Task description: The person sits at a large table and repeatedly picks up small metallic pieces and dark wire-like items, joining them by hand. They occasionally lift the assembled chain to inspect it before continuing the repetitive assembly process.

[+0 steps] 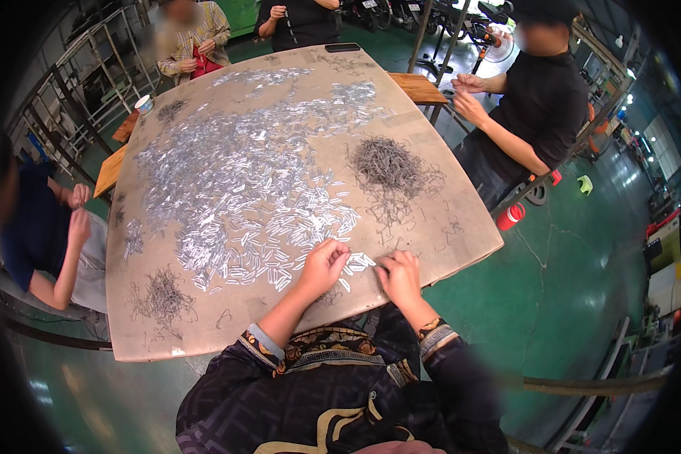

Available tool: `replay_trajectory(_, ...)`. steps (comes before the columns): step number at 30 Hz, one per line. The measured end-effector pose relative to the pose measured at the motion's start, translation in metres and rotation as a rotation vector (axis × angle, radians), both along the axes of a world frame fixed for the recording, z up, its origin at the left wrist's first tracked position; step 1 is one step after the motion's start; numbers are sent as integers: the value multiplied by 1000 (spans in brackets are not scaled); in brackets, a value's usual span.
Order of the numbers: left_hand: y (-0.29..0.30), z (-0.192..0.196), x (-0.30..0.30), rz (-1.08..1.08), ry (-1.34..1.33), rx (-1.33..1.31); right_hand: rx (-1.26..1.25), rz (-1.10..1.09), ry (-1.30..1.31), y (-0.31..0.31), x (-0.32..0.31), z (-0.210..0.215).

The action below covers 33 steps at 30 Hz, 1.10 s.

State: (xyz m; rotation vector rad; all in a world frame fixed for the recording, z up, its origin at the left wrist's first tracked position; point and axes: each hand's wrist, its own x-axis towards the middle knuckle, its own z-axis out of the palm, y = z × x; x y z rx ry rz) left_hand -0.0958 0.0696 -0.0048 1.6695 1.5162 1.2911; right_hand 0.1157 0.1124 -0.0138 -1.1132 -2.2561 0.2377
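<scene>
My left hand (326, 263) is closed near the front edge of the table, thumb and forefinger pressed together. Small shiny silver strips (359, 262) lie beside its fingertips; whether it pinches one I cannot make out. My right hand (401, 274) is just to the right, its fingers curled down close to the tabletop; what they hold, if anything, is hidden. A wide spread of the same silver pieces (227, 166) covers the middle and left of the table. Beyond my right hand sits a tangled heap of thin dark wire hooks (386, 163).
Brown cardboard (461, 219) covers the table. A smaller wire pile (163, 295) lies at the near left, a phone (343, 48) at the far edge, and a white-blue cup (144, 104) at the left edge. Several people sit around; a red bottle (511, 216) stands off the right side.
</scene>
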Motion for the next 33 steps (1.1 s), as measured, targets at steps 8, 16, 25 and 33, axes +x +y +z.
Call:
replay_trajectory(8,-13,-9,6,-74,-627,-192,83,79,-296,9,-22,-15)
replay_trajectory(16,-14,-16,12,-129,-702,-268,142,167,-451,11,-19,-3)
replay_trajectory(25,-10,-23,18,-119,-646,-216,-356,29,271,0,-17,14)
replay_trajectory(33,-14,-8,20,-133,-569,-268,-517,49,399,-32,-12,37)
